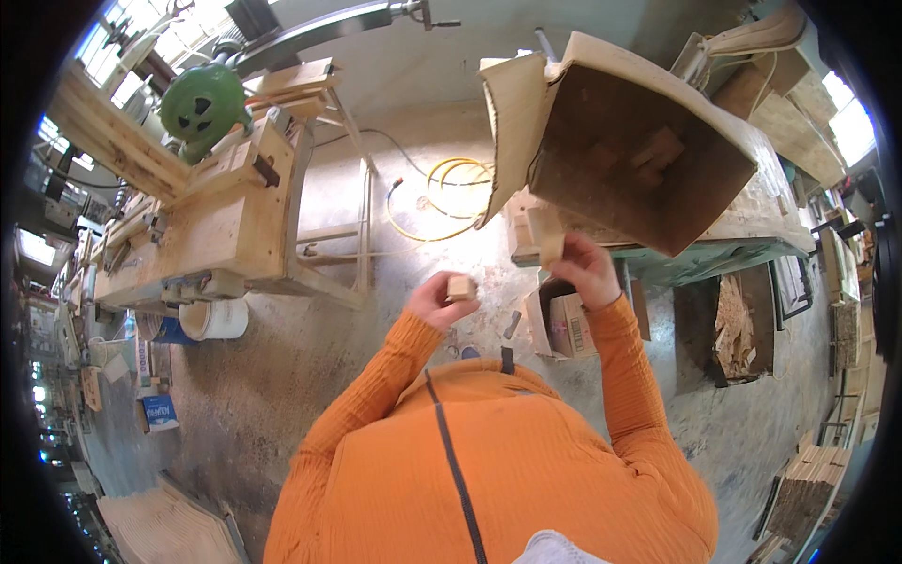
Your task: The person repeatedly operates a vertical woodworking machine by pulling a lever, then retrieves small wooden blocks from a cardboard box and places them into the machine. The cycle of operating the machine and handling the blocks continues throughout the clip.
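Note:
My left hand (pixel 435 301) is closed round a small wooden block (pixel 460 288), whose end faces outward past the fingertips. Off to the right, my right hand (pixel 589 273) pinches a pale, flat piece of wood (pixel 544 237), slightly blurred, between thumb and fingers. That piece is held near the left front corner of a workbench, just below a large open cardboard box (pixel 648 207). Inside the box, in shadow, lie several wooden pieces (pixel 656 155). The two hands are apart, in front of my orange sleeves.
A wooden workbench (pixel 207 235) with a green machine (pixel 202 105) stands at the left. A yellow hose (pixel 427 202) coils on the floor beyond my hands. Below the right bench sits a smaller cardboard box (pixel 571 326). A white bucket (pixel 225 320) stands under the left bench.

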Motion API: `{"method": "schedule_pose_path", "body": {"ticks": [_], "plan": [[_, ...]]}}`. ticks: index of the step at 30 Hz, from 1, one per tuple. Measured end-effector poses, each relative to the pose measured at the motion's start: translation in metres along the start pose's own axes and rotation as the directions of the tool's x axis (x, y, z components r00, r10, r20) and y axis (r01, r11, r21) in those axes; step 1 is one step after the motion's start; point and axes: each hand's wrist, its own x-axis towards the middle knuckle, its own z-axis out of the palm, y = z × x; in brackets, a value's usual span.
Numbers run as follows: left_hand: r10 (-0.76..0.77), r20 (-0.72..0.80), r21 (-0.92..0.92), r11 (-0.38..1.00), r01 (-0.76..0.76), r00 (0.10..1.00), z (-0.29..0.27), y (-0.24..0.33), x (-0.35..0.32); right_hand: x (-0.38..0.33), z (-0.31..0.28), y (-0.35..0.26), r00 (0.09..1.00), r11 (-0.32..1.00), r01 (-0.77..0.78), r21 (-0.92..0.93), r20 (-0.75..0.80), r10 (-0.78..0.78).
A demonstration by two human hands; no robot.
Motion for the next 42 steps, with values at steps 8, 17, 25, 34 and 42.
{"method": "schedule_pose_path", "body": {"ticks": [8,17,25,34,42], "plan": [[0.547,0.11,0.478,0.703,-0.527,0.83,-0.015,0.03,-0.046,-0.04,0.127,0.015,0.95,0.932,0.298,-0.205,0.155,-0.27],[0.631,-0.069,0.642,0.621,-0.45,0.773,-0.075,0.009,-0.143,-0.054,0.222,0.033,0.902,0.84,0.368,-0.399,0.372,-0.219],[0.438,-0.299,0.299,0.887,-0.352,0.848,-0.109,-0.022,-0.214,-0.073,0.287,0.055,0.863,0.823,0.361,-0.439,0.492,-0.116],[0.524,-0.197,0.575,0.747,-0.335,0.829,-0.132,-0.036,-0.251,-0.1,0.314,0.076,0.861,0.843,0.323,-0.43,0.504,-0.073],[0.539,-0.13,0.541,0.742,-0.396,0.832,-0.134,-0.043,-0.26,-0.119,0.319,0.086,0.895,0.85,0.276,-0.448,0.442,-0.058]]}}
